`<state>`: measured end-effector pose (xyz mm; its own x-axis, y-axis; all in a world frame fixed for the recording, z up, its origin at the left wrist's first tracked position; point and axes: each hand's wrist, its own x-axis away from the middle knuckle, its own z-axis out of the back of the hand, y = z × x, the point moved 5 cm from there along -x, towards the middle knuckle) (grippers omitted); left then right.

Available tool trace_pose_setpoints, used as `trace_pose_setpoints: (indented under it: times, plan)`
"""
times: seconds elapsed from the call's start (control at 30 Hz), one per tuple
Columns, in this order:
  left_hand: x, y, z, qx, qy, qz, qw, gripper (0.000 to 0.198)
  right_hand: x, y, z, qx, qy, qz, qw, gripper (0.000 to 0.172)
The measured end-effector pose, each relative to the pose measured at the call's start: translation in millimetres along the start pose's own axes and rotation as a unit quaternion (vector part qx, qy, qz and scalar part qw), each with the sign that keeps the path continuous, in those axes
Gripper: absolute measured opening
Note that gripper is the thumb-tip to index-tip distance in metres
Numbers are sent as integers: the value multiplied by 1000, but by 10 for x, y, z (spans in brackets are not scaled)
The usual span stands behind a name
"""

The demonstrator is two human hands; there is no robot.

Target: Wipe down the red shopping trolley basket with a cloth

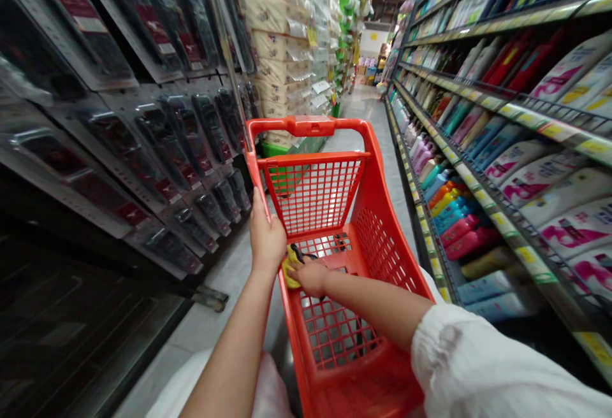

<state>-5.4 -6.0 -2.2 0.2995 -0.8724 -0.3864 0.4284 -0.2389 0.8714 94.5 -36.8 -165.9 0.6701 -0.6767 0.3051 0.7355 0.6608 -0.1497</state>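
Dim aisle; brightest far ahead of left hand [266,239]. Hanging packs [143,144] left of it v. dark w/ glare streaks + motion blur. Shelves [526,150] right of right hand [310,276] brighter but smeared. Strong wide-angle stretch at edges.

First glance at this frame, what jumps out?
A bright red cart fills the middle of the shop aisle. The left hand grips its left rim, and the right hand rests on a yellow item just inside that rim. Colourful bottles line the shelves on the right, and dark blister packs hang on the left.
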Motion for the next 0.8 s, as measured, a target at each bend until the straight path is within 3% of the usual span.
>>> trace_pose_setpoints:
  times: [0.1,0.2,0.3,0.43,0.53,0.6,0.73,0.8]
  plan:
    - [3,-2,-11,5,6,-2,1000,76,228,-206,-103,17,5,-12,1000,63]
    - [11,7,-17,10,9,-5,1000,77,327,-225,-146,12,56,-33,998,59]
    - [20,15,-15,8,7,-6,1000,76,386,81,-136,-15,80,-98,992,54]
    - [33,29,-1,22,17,-11,1000,77,613,769,-112,-47,55,-307,949,55]
    - [38,45,-7,18,17,-6,1000,77,731,909,-110,-44,55,-398,915,55]
    - [37,58,-15,11,13,-5,1000,77,636,702,-128,-42,67,-362,929,55]
    - [33,54,-18,1,8,7,1000,75,251,38,-178,-53,96,-154,982,56]
    - [33,35,-11,4,8,14,1000,74,128,-97,-172,-60,110,-75,989,55]
